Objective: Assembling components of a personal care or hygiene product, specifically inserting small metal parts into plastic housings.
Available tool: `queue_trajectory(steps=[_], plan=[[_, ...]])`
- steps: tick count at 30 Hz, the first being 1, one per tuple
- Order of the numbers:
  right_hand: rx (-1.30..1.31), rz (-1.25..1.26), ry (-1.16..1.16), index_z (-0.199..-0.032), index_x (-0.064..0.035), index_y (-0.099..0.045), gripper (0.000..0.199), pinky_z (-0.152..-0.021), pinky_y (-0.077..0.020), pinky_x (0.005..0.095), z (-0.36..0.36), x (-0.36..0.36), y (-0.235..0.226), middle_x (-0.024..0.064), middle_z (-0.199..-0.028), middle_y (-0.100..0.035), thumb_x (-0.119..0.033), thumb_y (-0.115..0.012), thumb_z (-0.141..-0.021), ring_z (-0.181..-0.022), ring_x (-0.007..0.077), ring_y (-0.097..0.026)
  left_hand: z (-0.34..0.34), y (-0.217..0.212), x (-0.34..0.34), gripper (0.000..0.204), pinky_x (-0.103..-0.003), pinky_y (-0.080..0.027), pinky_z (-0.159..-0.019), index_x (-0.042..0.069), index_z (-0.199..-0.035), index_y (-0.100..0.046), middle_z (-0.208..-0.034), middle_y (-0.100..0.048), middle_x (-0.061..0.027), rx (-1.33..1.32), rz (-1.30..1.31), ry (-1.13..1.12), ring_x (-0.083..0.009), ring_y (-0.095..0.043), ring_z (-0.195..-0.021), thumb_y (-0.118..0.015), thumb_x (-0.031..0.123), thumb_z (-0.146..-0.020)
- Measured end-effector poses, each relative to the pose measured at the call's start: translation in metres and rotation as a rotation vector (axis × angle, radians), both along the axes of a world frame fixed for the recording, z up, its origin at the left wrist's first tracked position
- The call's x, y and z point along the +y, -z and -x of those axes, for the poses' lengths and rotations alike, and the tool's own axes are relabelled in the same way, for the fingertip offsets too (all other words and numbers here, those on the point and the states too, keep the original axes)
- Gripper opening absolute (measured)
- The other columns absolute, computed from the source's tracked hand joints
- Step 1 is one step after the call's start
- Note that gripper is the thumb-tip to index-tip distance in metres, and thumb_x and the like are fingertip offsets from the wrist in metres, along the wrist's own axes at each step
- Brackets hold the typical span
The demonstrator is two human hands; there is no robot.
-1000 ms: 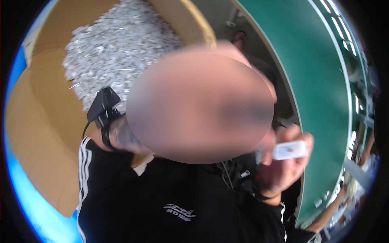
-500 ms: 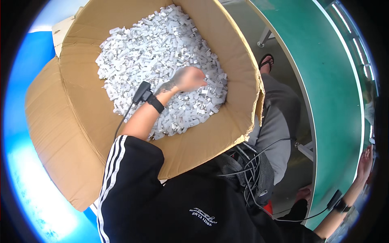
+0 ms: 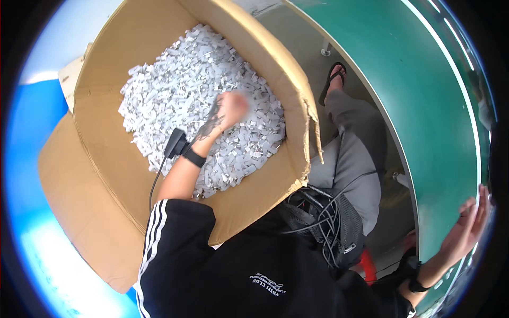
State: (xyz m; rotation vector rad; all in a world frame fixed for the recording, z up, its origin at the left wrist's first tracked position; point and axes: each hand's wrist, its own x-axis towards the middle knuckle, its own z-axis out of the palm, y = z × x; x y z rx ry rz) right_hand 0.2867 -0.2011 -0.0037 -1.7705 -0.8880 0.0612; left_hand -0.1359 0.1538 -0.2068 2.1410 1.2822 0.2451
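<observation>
My left hand (image 3: 231, 109) is inside a large brown cardboard box (image 3: 132, 177), low over a heap of small whitish pieces with shiny metal parts (image 3: 175, 85). Its fingers are smeared, so whether they grip any of the pieces cannot be made out. A black band with a small black device and cable (image 3: 177, 144) is strapped round that wrist. At the far right, my right hand (image 3: 466, 225) is stretched out with its fingers apart, over the outer edge of a green table (image 3: 419, 100). It shows no thing in its grasp.
Black cables (image 3: 326, 222) lie in a loose bundle over a dark mesh bag (image 3: 344, 238) near my lap. My leg in grey trousers (image 3: 355, 153) and a sandalled foot (image 3: 334, 79) stand between box and table. A blue surface (image 3: 37, 116) lies left of the box.
The whole view has shifted, with the box lower and further left. My left hand remains over the pieces, slightly left of before. My right hand has come inward, and its fingers show more spread.
</observation>
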Motion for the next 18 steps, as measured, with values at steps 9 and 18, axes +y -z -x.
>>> queue_trajectory(steps=[9,18], plan=[[-0.045,-0.061,-0.385,-0.119,0.0049,-0.055,0.033,-0.065,-0.0473,0.0265,0.101,0.027,0.033,0.0246,-0.127,-0.044,-0.007,-0.057,-0.088,-0.073,0.0149,-0.055,0.019,0.014,0.005,0.012,-0.031,-0.053,-0.067,0.001,-0.087,-0.069,-0.074,-0.067,-0.0102,0.026,0.014,-0.033,-0.0186,-0.066,-0.068,-0.066,0.007,-0.077],[0.048,-0.01,-0.284,-0.109,0.0062,-0.059,0.022,-0.062,-0.0468,0.0241,0.11,0.008,0.05,0.023,-0.12,-0.049,-0.001,-0.052,-0.089,-0.071,0.0128,-0.054,0.023,0.046,0.001,0.024,-0.028,-0.044,-0.04,0.005,-0.093,-0.063,-0.068,-0.053,-0.0026,-0.312,0.313,-0.339,-0.0116,-0.054,-0.047,-0.039,0.0,-0.089]])
